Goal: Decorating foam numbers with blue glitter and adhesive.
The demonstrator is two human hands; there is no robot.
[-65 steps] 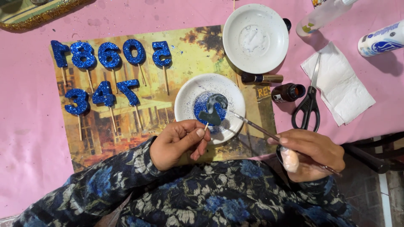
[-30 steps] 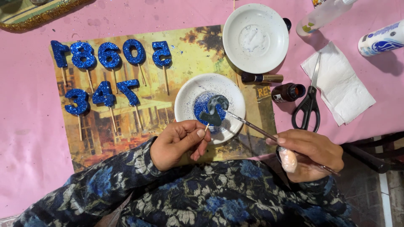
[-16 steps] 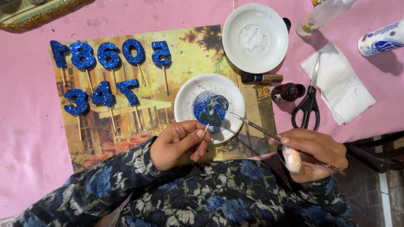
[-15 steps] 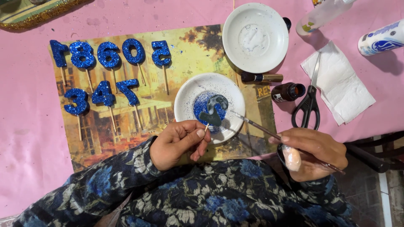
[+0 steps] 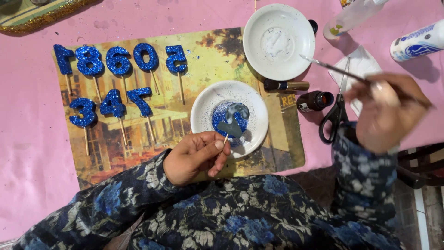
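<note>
Two plates, glitter in one

Two white plates on the table. Near plate, by the table's front edge, holds blue glitter plus a grey number piece on a stick, pinched in the left hand. Far plate has a whitish smear. Right hand, blurred, is closed around a thin brush raised over the scissors. Small brown bottle stands open between plates and scissors. Eight blue glitter numbers lie on the picture mat.

A white tube with blue label lies top right, a labelled brown bottle mid-table
</note>
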